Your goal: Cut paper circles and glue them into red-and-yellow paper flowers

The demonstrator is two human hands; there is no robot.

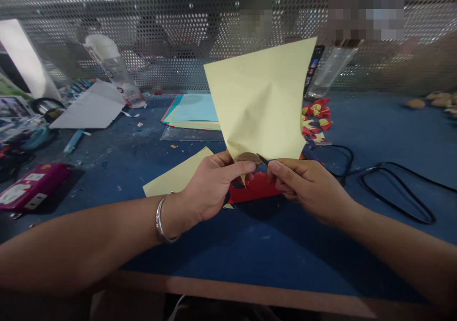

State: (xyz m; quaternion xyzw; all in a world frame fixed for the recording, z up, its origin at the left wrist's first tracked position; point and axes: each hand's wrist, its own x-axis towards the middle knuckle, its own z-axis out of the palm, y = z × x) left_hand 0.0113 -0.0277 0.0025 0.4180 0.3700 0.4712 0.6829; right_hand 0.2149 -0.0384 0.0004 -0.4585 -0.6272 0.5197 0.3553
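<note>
A pale yellow sheet of paper [266, 102] stands up in front of me, creased in its middle. My left hand [214, 180] pinches its lower edge together with a brown rounded piece [249, 157], thumb on top. In my right hand [309, 183], closed, is a slim dark pointed tool [263, 159]; its tip meets the paper beside the brown piece. The fingers hide the rest of the tool, so I cannot tell its exact kind. Below the hands lies a red piece [255, 188] with a cut-out edge. Another yellow sheet [178, 173] rests under my left forearm's far side.
Coloured papers [194, 108] are stacked behind. Red and yellow cut paper shapes [317, 121] and a black cable [392, 169] lie at right. A clear bottle [119, 73], white paper [91, 107] and a magenta pouch [35, 183] sit at left. A perforated metal panel [171, 40] borders the back.
</note>
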